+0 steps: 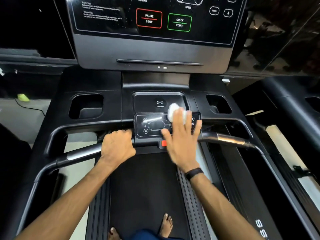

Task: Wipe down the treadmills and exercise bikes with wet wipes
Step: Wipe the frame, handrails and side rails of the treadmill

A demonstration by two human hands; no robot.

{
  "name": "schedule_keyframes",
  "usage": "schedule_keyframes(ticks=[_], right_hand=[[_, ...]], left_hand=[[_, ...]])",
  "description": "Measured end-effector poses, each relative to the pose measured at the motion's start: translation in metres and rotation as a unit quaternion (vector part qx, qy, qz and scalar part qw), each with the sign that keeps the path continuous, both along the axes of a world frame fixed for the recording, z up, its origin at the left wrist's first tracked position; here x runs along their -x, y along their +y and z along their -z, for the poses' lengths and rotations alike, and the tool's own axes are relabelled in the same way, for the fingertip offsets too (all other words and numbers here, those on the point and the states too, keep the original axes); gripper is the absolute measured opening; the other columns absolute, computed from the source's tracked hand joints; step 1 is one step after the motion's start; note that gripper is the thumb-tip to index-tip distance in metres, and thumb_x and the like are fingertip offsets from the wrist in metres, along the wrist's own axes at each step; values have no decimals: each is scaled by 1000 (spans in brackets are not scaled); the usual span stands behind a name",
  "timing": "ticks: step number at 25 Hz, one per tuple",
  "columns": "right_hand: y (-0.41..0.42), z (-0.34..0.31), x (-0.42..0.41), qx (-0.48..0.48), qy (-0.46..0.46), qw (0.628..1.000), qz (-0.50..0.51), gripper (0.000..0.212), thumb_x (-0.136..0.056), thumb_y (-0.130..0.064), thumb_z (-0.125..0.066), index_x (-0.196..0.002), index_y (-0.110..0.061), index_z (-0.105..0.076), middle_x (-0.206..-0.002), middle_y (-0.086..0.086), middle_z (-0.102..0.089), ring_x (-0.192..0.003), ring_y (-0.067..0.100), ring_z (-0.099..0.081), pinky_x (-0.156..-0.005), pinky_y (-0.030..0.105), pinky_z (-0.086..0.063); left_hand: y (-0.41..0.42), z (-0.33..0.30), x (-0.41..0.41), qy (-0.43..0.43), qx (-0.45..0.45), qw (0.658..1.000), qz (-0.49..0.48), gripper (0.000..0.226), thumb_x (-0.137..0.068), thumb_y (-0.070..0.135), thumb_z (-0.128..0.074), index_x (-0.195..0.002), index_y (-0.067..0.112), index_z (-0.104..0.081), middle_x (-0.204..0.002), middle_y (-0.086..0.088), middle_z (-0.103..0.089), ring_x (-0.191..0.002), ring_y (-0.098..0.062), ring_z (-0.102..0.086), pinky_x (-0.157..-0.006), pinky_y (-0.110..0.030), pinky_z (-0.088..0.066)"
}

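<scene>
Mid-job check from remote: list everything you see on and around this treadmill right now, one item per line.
upper console: one, black, top centre, with red PAUSE/STOP and green QUICK START buttons
lower control panel: one, black, centre between the handlebars
charging tray: one, black, just above the lower control panel
cup holders: two, black, left and right of the tray
safety key: one, red, below the lower control panel
handlebars: two, black with silver grips, left and right
running belt: one, black, bottom centre
wet wipe: one, white, under the right fingers on the panel
bare feet: two, on the belt
wristband: one, black, right wrist
left hand: gripping the left handlebar
right hand: pressing the wipe, blurred
</scene>
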State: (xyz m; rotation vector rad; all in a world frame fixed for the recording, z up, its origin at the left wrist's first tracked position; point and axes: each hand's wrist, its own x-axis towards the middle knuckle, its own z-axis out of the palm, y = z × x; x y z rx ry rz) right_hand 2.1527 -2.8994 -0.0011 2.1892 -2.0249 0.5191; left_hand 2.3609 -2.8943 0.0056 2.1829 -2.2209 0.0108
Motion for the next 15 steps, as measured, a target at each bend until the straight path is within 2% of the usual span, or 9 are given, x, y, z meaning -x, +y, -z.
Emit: schedule_keyframes(ticks=[2, 4, 5, 8, 10, 12, 15], right_hand=[[3, 12, 38, 6, -25, 997, 70, 77, -102, -61, -15, -160, -13, -3, -168, 5, -2, -154, 26, 5, -120, 61, 5], [35, 24, 37, -10, -55, 995, 86, 77, -102, -60, -11, -160, -10, -3, -168, 6, 2, -154, 26, 7, -118, 66, -3], [49, 27, 21, -30, -67, 995, 67, 77, -102, -61, -9, -160, -10, -3, -168, 7, 4, -154, 25, 8, -118, 66, -3], [53, 22, -28, -52, -44, 997, -34, 78, -101, -63, -5, -160, -13, -2, -168, 4, 7, -154, 23, 13, -120, 56, 12], [21, 2, -24, -38, -24, 998, -37, 79, -99, -65, -1, -160, -15, -2, -168, 1, 7, -153, 22, 15, -119, 53, 17], [-4, -4, 6, -17, -40, 999, 16, 80, -98, -66, -2, -160, -17, -2, -168, 0, 5, -153, 21, 15, -119, 55, 17], [11, 13, 40, -18, -73, 994, 82, 76, -101, -63, -8, -160, -16, 2, -168, 1, 6, -153, 21, 14, -118, 65, 5]], left_hand=[[1, 0, -1, 8, 8, 1000, 5, 20, -71, 16, -61, -91, 17, -62, -90, -5, -72, -84, -32, -69, -61, -32, -40], [0, 2, -1, 13, 8, 1000, 8, 20, -70, 18, -63, -90, 18, -63, -86, -4, -72, -80, -31, -70, -60, -31, -44], [-1, 2, -1, 12, 6, 1000, 6, 21, -68, 20, -65, -89, 18, -64, -84, -3, -72, -78, -31, -70, -60, -31, -44], [0, 5, 0, -14, 23, 1000, 14, 31, -58, 23, -73, -86, 15, -63, -79, -5, -69, -70, -31, -67, -61, -33, -48], [-2, 9, -2, -17, 35, 999, 19, 42, -56, 27, -76, -92, 12, -60, -86, -8, -67, -77, -31, -65, -70, -39, -50], [-4, 12, -3, -17, 57, 998, 23, 54, -56, 35, -78, -99, 11, -57, -95, -9, -63, -86, -31, -61, -78, -42, -47], [-4, 9, -5, -14, 93, 995, 31, 65, -50, 35, -76, -106, 10, -54, -100, -10, -55, -90, -30, -54, -82, -42, -43]])
